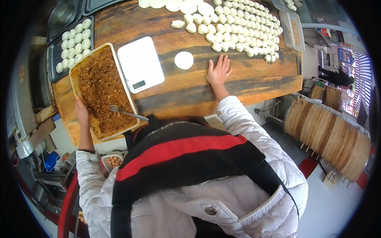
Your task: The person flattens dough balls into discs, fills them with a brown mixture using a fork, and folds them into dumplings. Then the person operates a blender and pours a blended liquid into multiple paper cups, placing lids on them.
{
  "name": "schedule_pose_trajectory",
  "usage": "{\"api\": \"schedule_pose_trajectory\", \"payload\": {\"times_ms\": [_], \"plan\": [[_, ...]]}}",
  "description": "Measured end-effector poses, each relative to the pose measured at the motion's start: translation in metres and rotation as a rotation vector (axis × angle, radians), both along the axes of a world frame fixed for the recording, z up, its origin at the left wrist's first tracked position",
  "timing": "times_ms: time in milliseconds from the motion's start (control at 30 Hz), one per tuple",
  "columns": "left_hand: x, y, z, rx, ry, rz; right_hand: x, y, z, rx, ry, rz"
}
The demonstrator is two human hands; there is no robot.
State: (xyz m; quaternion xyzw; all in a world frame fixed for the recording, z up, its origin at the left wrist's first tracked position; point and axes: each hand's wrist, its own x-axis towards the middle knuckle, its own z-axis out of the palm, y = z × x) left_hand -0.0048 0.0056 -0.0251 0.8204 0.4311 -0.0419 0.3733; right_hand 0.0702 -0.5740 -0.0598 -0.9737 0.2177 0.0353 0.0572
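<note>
My left hand [82, 113] is at the left side of a deep cream-coloured tray [126, 89], gripping its rim; part of the fingers is hidden. Brown minced filling [102, 87] covers most of the tray's bottom. A fork [127, 113] lies at the tray's near right, its tines in the filling and its handle over the rim. My right hand [219, 73] rests flat on the wooden table [186, 93], fingers spread and holding nothing. Beyond its fingertips stand rows of small white dough pieces [238, 33]. Left of it lies one flat round dough wrapper [184, 60].
A white kitchen scale [141, 65] stands beside the filling tray. Pleated buns [75, 45] fill a dark tray at far left. More flat wrappers [188, 7] lie at the table's far edge. Bamboo steamers [325, 137] are stacked at right. A person [336, 77] is in the background.
</note>
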Motion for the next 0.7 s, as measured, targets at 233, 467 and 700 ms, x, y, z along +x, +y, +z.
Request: {"api": "schedule_pose_trajectory", "payload": {"times_ms": [233, 467, 700], "plan": [[-0.002, -0.005, 0.003, 0.085, -0.139, -0.055, 0.004, 0.004, -0.005, -0.034, -0.071, 0.026], [-0.005, -0.007, 0.006, 0.107, -0.157, -0.129, 0.003, 0.003, 0.010, 0.109, 0.034, 0.007], [0.001, -0.010, 0.011, 0.037, -0.057, -0.053, 0.023, 0.006, 0.007, 0.083, 0.003, -0.057]]}}
